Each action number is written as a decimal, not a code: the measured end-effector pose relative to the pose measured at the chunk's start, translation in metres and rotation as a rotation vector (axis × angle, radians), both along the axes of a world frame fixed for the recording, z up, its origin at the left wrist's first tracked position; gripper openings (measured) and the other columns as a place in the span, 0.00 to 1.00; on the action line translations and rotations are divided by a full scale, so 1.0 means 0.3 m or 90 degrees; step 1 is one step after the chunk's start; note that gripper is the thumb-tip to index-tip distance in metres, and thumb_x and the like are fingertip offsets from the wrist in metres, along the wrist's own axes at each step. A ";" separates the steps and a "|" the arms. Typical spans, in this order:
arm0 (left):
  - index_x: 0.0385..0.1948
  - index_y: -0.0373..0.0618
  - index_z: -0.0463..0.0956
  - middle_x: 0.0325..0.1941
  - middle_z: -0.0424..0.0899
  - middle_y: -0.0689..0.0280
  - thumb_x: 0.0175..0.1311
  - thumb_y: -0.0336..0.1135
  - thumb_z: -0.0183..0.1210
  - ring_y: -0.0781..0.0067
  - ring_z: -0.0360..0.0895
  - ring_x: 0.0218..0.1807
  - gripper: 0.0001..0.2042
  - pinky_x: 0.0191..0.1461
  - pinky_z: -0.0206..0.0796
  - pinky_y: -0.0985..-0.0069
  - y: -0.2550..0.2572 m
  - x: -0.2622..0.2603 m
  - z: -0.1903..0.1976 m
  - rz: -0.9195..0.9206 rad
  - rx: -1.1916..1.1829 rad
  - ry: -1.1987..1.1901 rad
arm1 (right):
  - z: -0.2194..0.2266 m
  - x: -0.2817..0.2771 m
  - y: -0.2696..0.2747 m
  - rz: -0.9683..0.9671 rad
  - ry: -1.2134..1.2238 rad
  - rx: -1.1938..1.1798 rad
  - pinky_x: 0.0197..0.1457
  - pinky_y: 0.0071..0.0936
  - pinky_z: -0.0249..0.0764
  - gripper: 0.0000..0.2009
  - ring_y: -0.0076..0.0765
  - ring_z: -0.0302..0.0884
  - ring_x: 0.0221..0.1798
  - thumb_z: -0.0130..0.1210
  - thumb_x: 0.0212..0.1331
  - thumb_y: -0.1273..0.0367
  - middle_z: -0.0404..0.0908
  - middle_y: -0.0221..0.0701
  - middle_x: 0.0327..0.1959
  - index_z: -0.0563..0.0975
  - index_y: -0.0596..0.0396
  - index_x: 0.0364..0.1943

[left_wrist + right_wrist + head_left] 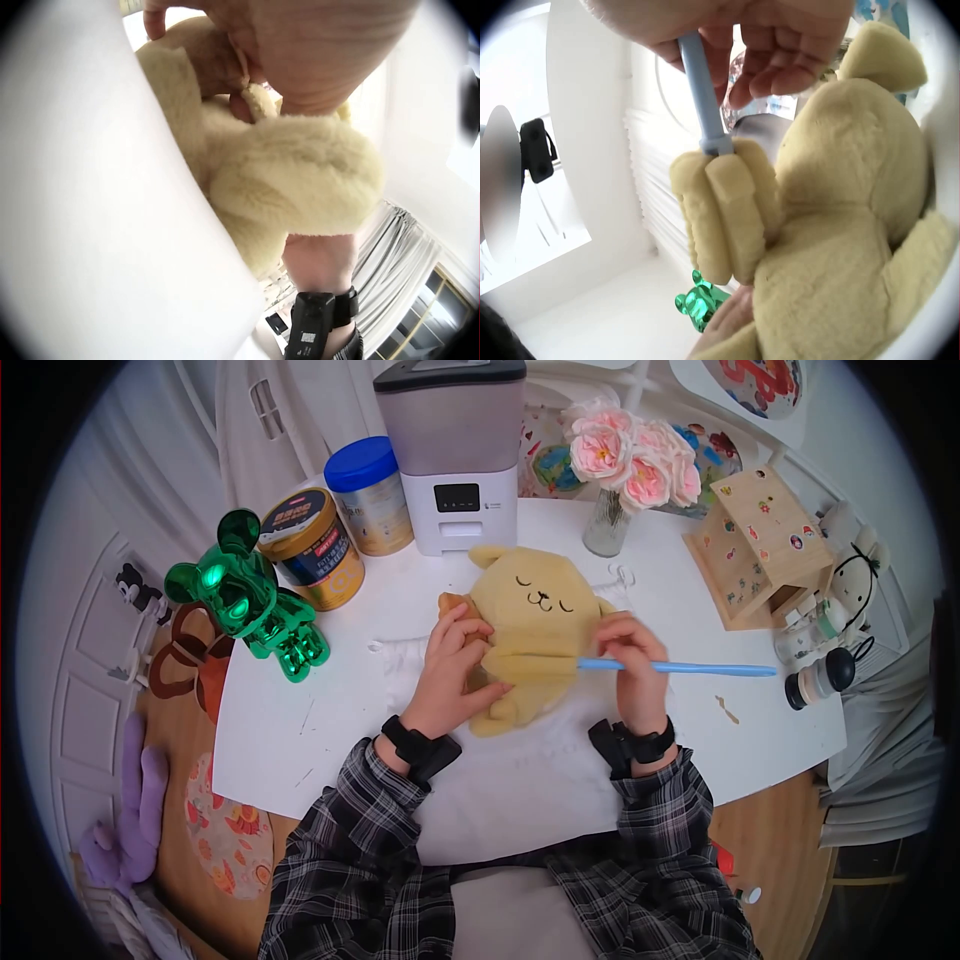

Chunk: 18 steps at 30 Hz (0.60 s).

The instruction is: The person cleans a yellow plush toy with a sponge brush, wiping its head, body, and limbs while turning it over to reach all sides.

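Note:
A pale yellow plush dog (545,600) with a stitched sleepy face lies on a white cloth on the table. My left hand (455,670) grips its left side in the head view, thumb over the belly. Beside those fingers shows a brown-orange part (455,603). My right hand (635,665) holds the long blue handle of a brush (701,97). The brush's pale yellow, ribbed head (724,217) lies against the plush's front, blurred in the head view. In the left wrist view, a plush limb (300,176) hides part of the hands.
A green shiny bear figure (250,590), two cans (318,555) and a grey-white dispenser (465,505) stand behind and left. Pink flowers in a glass vase (607,525) and a wooden house (755,550) stand at the back right. Small bottles (820,678) sit at the right edge.

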<state>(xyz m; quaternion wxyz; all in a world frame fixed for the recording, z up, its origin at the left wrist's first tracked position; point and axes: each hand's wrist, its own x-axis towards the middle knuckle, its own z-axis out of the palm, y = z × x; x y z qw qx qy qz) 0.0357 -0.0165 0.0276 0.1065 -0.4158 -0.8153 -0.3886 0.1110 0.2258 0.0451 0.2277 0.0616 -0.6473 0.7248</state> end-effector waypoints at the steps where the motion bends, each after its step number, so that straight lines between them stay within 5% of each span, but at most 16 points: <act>1: 0.36 0.43 0.76 0.55 0.67 0.62 0.44 0.35 0.69 0.47 0.49 0.69 0.17 0.69 0.45 0.55 -0.001 -0.004 -0.005 -0.001 -0.003 -0.007 | -0.006 -0.002 0.022 -0.026 0.044 -0.025 0.43 0.20 0.62 0.09 0.25 0.66 0.34 0.45 0.49 0.76 0.73 0.31 0.33 0.76 0.62 0.32; 4: 0.36 0.41 0.75 0.55 0.67 0.62 0.45 0.36 0.69 0.47 0.49 0.69 0.17 0.69 0.45 0.55 -0.004 -0.011 -0.013 -0.006 -0.002 -0.008 | -0.016 -0.006 0.056 -0.042 0.122 -0.139 0.42 0.21 0.61 0.10 0.26 0.65 0.33 0.43 0.43 0.78 0.73 0.33 0.34 0.74 0.63 0.30; 8: 0.32 0.38 0.73 0.55 0.68 0.61 0.45 0.36 0.69 0.47 0.52 0.69 0.17 0.68 0.50 0.57 0.001 -0.006 -0.003 0.008 -0.007 0.028 | 0.036 0.025 -0.036 0.138 0.030 -0.285 0.47 0.21 0.63 0.13 0.28 0.68 0.40 0.45 0.54 0.74 0.75 0.33 0.41 0.72 0.60 0.44; 12: 0.31 0.39 0.73 0.56 0.67 0.60 0.44 0.35 0.69 0.48 0.51 0.69 0.16 0.68 0.49 0.57 0.002 0.005 0.008 0.010 0.004 -0.003 | 0.024 0.011 -0.078 0.150 -0.056 -0.056 0.51 0.23 0.65 0.15 0.27 0.71 0.46 0.46 0.61 0.70 0.76 0.32 0.44 0.70 0.58 0.51; 16: 0.31 0.39 0.73 0.56 0.68 0.60 0.44 0.35 0.69 0.47 0.51 0.69 0.16 0.68 0.49 0.57 0.004 0.003 0.007 0.008 -0.006 -0.001 | 0.000 0.001 -0.016 0.010 -0.013 0.042 0.50 0.22 0.65 0.11 0.25 0.70 0.45 0.47 0.53 0.76 0.76 0.32 0.42 0.76 0.59 0.40; 18: 0.31 0.39 0.73 0.55 0.68 0.61 0.45 0.36 0.69 0.47 0.51 0.69 0.16 0.68 0.49 0.57 0.004 0.000 0.006 0.005 -0.007 0.008 | 0.009 0.003 0.006 -0.047 0.053 -0.033 0.48 0.21 0.63 0.09 0.27 0.69 0.40 0.45 0.46 0.79 0.74 0.32 0.37 0.75 0.61 0.32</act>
